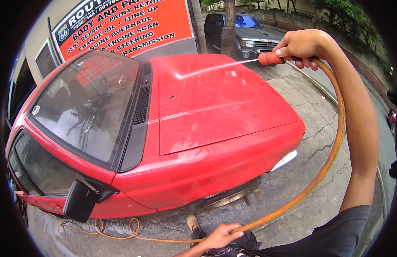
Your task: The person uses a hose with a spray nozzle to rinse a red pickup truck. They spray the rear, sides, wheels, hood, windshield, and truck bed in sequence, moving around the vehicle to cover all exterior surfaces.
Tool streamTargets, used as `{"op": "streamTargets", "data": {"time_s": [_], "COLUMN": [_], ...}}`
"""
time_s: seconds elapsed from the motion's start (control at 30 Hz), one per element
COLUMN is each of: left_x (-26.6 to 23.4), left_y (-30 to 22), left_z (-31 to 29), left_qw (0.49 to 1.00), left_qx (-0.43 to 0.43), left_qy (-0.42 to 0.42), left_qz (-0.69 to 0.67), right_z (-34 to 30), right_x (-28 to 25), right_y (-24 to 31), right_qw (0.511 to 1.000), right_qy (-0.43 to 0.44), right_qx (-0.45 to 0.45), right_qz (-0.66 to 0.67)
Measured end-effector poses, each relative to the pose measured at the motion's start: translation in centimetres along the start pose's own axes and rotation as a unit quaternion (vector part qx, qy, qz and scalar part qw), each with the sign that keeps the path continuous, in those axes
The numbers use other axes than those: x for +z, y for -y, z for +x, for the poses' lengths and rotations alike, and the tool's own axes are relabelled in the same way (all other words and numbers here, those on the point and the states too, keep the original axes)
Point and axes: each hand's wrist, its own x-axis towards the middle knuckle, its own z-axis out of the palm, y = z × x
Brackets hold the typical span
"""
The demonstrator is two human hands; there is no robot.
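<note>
My right hand [304,45] is raised at the upper right, its fingers wrapped round the back of an orange spray nozzle [271,58]. A thin jet of water shoots leftward from the nozzle and hits the hood [220,103] of a red car near the base of its windshield. From the nozzle, an orange hose [339,124] curves down in a wide arc to my left hand [224,235], low in front of my body. That hand is closed on the hose. Water film glistens on parts of the hood.
The hose's tail lies in loops [134,227] beside the car. A black side mirror [80,200] juts out toward me. Cracked, wet concrete [310,145] surrounds the car's front. Beyond stand a tree trunk [228,36], a dark SUV [250,36] and a red wall sign [125,30].
</note>
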Motion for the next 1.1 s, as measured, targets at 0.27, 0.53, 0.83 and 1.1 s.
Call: {"op": "streamTargets", "data": {"time_s": [0.27,0.53,0.83,1.1], "left_x": [-0.2,0.9,0.6,-0.8], "left_y": [-1.1,-1.6,-1.0,-1.6], "left_z": [1.4,2.9,2.1,1.6], "left_qw": [0.999,0.998,1.0,1.0], "left_qx": [-0.028,-0.008,0.01,0.0], "left_qy": [0.029,0.054,0.029,0.007], "left_qz": [0.026,0.009,0.001,0.01], "right_z": [2.5,2.8,3.5,2.5], "right_x": [0.0,-0.3,-1.2,-1.6], "right_y": [-9.5,-14.6,-1.3,6.8], "right_qw": [0.987,0.956,0.998,0.997], "right_qy": [0.046,0.064,0.016,-0.039], "right_qx": [0.148,0.252,0.063,-0.053], "right_qz": [0.047,0.136,-0.005,-0.036]}}
